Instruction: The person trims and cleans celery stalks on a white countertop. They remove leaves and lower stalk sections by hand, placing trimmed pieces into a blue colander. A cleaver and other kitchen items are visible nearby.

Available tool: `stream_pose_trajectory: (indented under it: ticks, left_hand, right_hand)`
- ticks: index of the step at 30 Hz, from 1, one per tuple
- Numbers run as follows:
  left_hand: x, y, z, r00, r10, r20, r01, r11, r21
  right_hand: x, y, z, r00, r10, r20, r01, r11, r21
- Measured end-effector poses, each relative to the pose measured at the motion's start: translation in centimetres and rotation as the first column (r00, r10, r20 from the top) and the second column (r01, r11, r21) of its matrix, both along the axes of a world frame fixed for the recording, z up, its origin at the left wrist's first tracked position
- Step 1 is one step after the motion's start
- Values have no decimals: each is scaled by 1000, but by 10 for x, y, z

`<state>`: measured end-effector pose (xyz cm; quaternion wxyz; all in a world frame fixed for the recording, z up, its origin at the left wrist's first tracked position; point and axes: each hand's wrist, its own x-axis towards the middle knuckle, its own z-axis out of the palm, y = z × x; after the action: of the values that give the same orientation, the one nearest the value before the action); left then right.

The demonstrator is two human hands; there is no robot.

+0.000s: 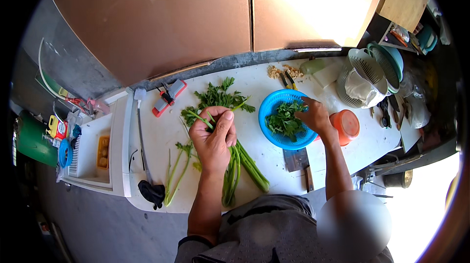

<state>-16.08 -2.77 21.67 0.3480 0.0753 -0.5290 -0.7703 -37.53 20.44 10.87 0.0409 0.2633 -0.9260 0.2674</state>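
A bunch of leafy green celery (pixel 230 131) lies on the white tabletop (pixel 161 136) just in front of the person, its thick stalks pointing toward the body and its leaves fanned out toward the wall. The left hand (pixel 214 138) rests over the middle of the bunch, fingers curled shut around a thin green stem. The right hand (pixel 314 115) sits at the rim of a blue perforated basket (pixel 274 104), fingers bent loosely down over the picked leaves (pixel 285 121) inside; whether it has hold of any I cannot tell. A few loose stalks (pixel 175 170) lie to the left of the bunch. A cleaver (pixel 299 162) lies just below the basket, and an orange cup (pixel 346 125) stands right of the hand.
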Motion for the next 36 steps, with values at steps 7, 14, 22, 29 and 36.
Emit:
stream_pose_trajectory:
  ticks: [7, 14, 22, 29, 36]
  left_hand:
    - [-4, -7, -5, 997, -77, 29, 74, 994, 82]
    - [-16, -9, -17, 977, -208, -58, 202, 975, -94]
    - [39, -46, -108, 974, -128, 189, 148, 984, -95]
    - [78, -28, -143, 879, -325, 348, 350, 937, -10]
    - [80, -29, -146, 919, -140, 368, 191, 976, -104]
  right_hand:
    - [84, -44, 47, 650, 604, 461, -361, 780, -512]
    - [154, -96, 20, 330, 759, 561, -195, 636, -747]
    - [159, -96, 5, 372, 718, 589, -95, 660, -745]
    - [159, -95, 1, 408, 724, 556, -84, 636, -767]
    - [161, -101, 6, 445, 697, 562, -42, 643, -765]
